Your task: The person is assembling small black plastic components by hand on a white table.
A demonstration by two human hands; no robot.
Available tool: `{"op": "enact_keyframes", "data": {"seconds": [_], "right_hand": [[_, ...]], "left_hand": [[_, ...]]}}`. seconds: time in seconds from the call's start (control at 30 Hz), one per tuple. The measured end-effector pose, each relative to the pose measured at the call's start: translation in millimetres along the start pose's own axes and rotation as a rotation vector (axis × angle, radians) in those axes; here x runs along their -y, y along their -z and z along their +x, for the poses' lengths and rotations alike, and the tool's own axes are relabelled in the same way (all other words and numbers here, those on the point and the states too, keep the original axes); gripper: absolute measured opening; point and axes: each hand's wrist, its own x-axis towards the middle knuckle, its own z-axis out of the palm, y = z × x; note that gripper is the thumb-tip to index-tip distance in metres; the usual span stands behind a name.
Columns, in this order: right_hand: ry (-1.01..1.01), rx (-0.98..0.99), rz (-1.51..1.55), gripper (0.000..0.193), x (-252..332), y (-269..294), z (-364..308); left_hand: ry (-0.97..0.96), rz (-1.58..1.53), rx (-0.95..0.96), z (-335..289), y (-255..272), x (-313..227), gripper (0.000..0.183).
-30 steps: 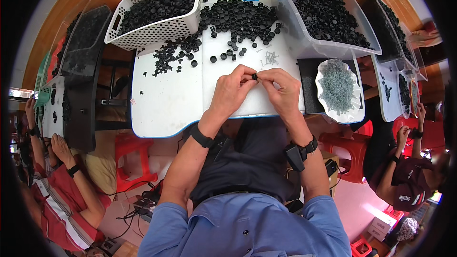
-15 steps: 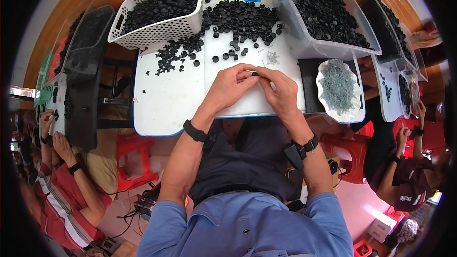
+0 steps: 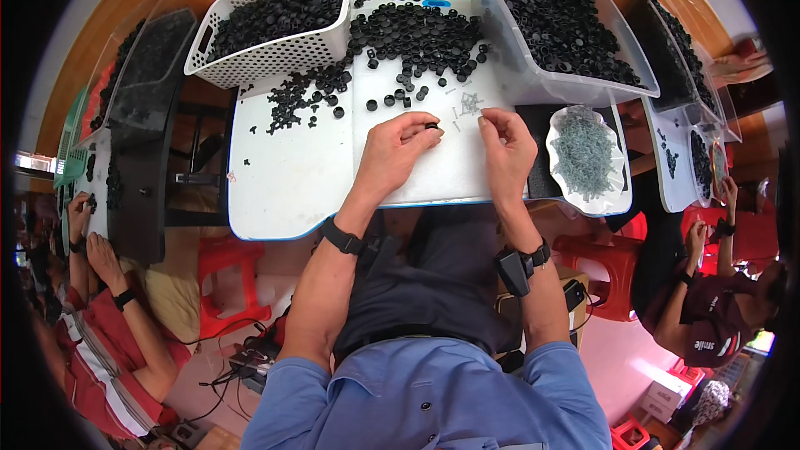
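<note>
My left hand (image 3: 390,154) pinches a small black round plastic part (image 3: 431,126) between thumb and fingertips, above the white tabletop (image 3: 287,187). To its right my right hand (image 3: 510,150) is apart from it, thumb and forefinger pressed together. Whatever lies between those fingertips is too small to make out. Just beyond the right fingertips lies a small group of thin clear pins (image 3: 471,102). Several loose black round caps (image 3: 389,101) rest beyond my left hand, in front of a larger pile of black caps (image 3: 417,33). Small black branched pieces (image 3: 287,108) are heaped to the left.
A white perforated basket (image 3: 279,62) and a clear plastic bin (image 3: 567,83), both full of black parts, stand at the back. A white scalloped dish (image 3: 621,175) of thin greyish pins sits on the right, over a dark mat (image 3: 533,154). Co-workers sit on both sides.
My hands were together at the black part; now they are apart. The right hand has moved to the right beside the loose pins, while the left keeps the part and has shifted slightly left.
</note>
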Motion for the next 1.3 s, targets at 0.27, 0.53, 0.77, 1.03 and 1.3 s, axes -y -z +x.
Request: {"op": "enact_keyframes", "data": {"seconds": [0.27, 0.53, 0.77, 1.03, 1.3], "right_hand": [[0.135, 0.190, -0.342, 0.009, 8.8, -9.4, 3.5], [0.310, 0.187, -0.446, 0.007, 3.5, -14.4, 5.3], [0.232, 0.209, -0.314, 0.010, 0.7, -8.2, 5.4], [0.283, 0.136, -0.173, 0.014, 2.3, -11.1, 6.5], [0.095, 0.107, -0.117, 0.010, 5.9, 0.0, 7.3]], "left_hand": [[0.017, 0.008, 0.026, -2.6, -1.0, -2.8, 0.023], [-0.064, -0.069, -0.098, -2.6, -6.2, 5.6, 0.024], [-0.247, 0.285, -0.161, 4.1, 28.6, -37.7, 0.024], [-0.460, 0.604, -0.404, 77.7, 144.3, -128.7, 0.028], [-0.674, 0.991, -0.147, 61.6, 91.4, -80.6, 0.024]]}}
